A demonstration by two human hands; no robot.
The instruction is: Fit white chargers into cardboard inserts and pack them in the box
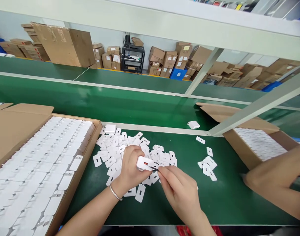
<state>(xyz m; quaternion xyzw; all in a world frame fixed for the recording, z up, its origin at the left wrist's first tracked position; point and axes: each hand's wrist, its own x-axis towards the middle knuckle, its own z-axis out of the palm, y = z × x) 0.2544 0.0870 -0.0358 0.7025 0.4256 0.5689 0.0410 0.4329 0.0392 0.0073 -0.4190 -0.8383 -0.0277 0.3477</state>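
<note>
My left hand (130,162) is closed round a white USB charger (144,163), whose end face with a reddish port slot is turned up. My right hand (181,186) pinches a thin dark pointed tool (154,168). Its tip meets the edge of the charger's end face; most of the tool is hidden by my fingers. Under and around both hands lie many loose white slotted plates (113,150) in a heap on the green table (174,209). Another white charger body (110,128) stands at the heap's far left edge.
An open carton (91,144) packed with rows of white chargers stands at left. At right, a second filled carton (238,147) sits beside a co-worker's arm (270,173). A few plates (208,165) and one charger (193,124) lie nearer it. A metal post (258,98) slants across.
</note>
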